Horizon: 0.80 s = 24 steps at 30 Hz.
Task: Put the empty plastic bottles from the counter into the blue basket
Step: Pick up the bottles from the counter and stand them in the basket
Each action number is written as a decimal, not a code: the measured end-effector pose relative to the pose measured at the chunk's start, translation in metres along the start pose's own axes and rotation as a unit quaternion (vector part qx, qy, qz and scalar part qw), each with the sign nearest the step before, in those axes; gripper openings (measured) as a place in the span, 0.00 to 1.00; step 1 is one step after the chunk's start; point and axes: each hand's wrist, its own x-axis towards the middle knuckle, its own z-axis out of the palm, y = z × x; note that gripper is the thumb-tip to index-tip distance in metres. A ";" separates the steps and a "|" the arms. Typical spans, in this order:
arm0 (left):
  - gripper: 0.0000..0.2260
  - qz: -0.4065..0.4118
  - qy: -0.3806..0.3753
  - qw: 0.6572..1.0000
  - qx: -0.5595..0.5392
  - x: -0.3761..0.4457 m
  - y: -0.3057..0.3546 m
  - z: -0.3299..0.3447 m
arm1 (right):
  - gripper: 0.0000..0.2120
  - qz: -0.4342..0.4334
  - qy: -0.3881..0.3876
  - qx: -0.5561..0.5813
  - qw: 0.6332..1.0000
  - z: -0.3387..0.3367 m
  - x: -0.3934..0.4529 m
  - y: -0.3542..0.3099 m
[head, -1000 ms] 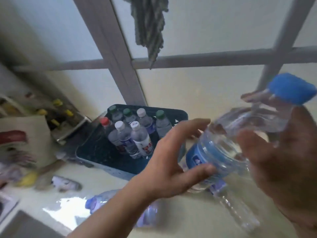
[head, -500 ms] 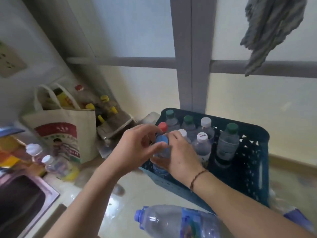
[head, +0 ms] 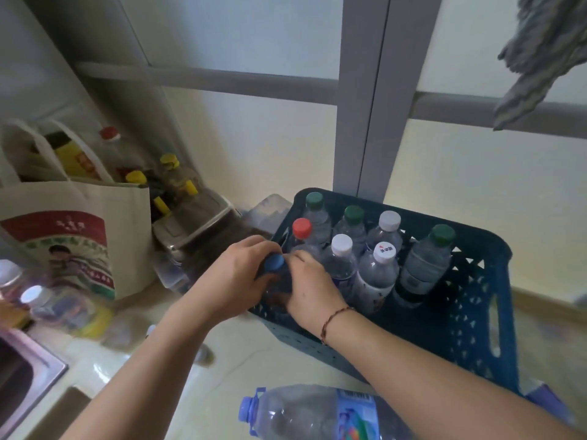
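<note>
The blue basket [head: 470, 315] stands on the counter against the window wall, with several capped clear bottles upright inside, such as a red-capped one [head: 301, 228] and a green-capped one [head: 425, 265]. Both hands hold a blue-capped bottle [head: 274, 262] upright at the basket's near-left corner. My left hand [head: 236, 274] wraps it from the left. My right hand [head: 313, 287] grips it from the right, hiding most of its body. A large clear bottle [head: 317, 414] with a pale blue cap lies on its side on the counter near me.
A printed tote bag [head: 70, 242] with yellow-capped bottles behind it stands at the left. A metal box [head: 193, 223] sits between bag and basket. Small bottles [head: 35, 300] lie at far left by the sink [head: 22, 376]. A cloth [head: 540, 55] hangs at top right.
A second ago both hands held the blue-capped bottle up close to the camera. They have carried it down into the basket's near-left corner, and the view turned towards the left.
</note>
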 end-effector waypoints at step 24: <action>0.20 0.058 -0.058 0.995 0.048 0.010 0.003 0.002 | 0.18 -0.120 0.082 -0.466 0.873 -0.070 -0.022 0.029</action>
